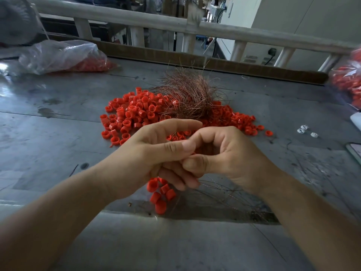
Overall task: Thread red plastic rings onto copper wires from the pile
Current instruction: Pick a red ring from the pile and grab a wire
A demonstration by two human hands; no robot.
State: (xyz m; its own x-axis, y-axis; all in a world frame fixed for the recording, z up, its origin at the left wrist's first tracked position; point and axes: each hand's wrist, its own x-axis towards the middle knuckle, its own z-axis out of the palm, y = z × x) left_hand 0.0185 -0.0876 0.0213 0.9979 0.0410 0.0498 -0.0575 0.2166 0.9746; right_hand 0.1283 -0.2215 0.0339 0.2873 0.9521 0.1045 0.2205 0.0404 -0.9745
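A pile of red plastic rings lies on the grey metal table, with a tangled bundle of copper wires resting on its right part. My left hand and my right hand meet in front of the pile, thumbs and fingertips pinched together. A string of several red rings hangs below my left hand on a thin wire. Thin wire strands trail out under my right hand. What sits between the pinched fingertips is hidden.
A clear plastic bag of red rings lies at the back left, another bag at the right edge. Small white pieces lie to the right. A grey railing runs behind the table. Loose wires litter the near right.
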